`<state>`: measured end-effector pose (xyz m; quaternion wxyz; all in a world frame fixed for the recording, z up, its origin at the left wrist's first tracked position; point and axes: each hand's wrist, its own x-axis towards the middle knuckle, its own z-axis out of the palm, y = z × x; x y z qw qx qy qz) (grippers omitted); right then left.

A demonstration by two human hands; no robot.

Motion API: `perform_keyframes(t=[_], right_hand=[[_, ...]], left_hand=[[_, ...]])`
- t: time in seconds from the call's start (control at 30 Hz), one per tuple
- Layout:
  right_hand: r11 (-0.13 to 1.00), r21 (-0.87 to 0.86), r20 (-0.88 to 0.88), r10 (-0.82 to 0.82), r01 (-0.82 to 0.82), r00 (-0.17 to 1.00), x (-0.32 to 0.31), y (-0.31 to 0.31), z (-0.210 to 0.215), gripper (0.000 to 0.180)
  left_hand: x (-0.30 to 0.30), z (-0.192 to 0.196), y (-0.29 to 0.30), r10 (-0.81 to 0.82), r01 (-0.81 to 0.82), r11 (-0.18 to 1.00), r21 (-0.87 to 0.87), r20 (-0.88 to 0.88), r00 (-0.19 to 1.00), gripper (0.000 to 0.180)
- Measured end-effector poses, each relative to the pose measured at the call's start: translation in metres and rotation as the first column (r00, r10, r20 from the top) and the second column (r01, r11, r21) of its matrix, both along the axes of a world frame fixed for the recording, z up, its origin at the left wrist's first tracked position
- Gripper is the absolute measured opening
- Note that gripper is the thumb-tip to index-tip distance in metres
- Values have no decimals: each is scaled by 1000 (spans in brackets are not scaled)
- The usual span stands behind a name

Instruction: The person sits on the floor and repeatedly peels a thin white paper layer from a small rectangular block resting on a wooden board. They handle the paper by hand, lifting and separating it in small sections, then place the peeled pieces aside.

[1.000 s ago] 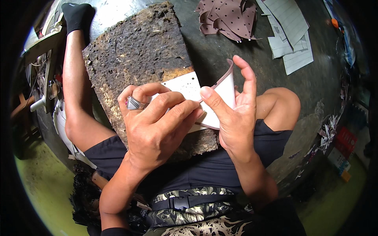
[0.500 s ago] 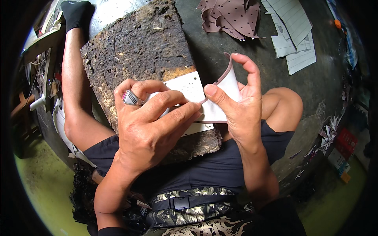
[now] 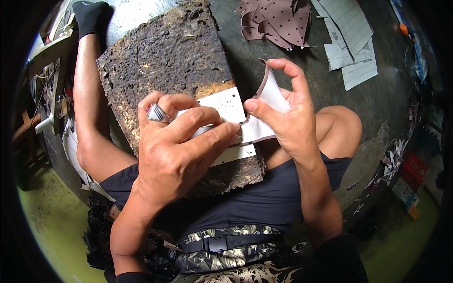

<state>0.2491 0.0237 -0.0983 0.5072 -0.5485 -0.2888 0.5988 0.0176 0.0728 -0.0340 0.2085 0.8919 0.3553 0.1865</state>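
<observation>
A piece of white-backed material point(image 3: 272, 96) with a narrow dusky-pink, dark-dotted edge lies partly under my left hand point(image 3: 181, 137), which wears a silver ring. My left fingers are bent and pressed together, pinning the piece against a white card point(image 3: 224, 104) marked with small dark dots. At the other end, my right hand point(image 3: 292, 115) grips the material between thumb and fingers, its index finger at the raised tip. That end curves up off the card. Beneath the card rests a rough, dark, crusted board point(image 3: 165, 61); its near end reaches my lap. My left palm hides part of the material.
Beyond my right hand, a pile of dusky-pink dotted pieces point(image 3: 278, 21) lies on the dark floor. White lined sheets point(image 3: 351, 35) are to its right. A wooden frame point(image 3: 49, 56) stands at the left, and paper scraps point(image 3: 392, 158) lie far right.
My right hand has shifted slightly, and the raised end of the material has tilted leftward. The lower edge of the piece has lifted at the right. My left hand stays nearly still.
</observation>
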Motion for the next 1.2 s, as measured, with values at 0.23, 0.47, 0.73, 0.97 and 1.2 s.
perform_keyframes(t=[0.23,0.47,0.73,0.97,1.2], right_hand=[[998,16,70,62,-63,996,10,4,-11,78],[996,12,57,87,-88,995,14,6,-17,77],[995,3,122,96,-98,988,17,6,-26,76],[995,-27,192,100,-97,976,21,5,-29,74],[994,-53,212,100,-91,972,23,5,-30,72]], left_hand=[[1,-1,1,12,-11,1000,-12,18,1000,37],[1,-2,3,12,-11,1000,-30,31,999,38],[-1,-9,0,43,-40,998,-58,65,997,29],[-1,-12,0,45,-40,997,-59,93,995,28],[0,-16,-1,56,-51,997,-54,105,993,27]])
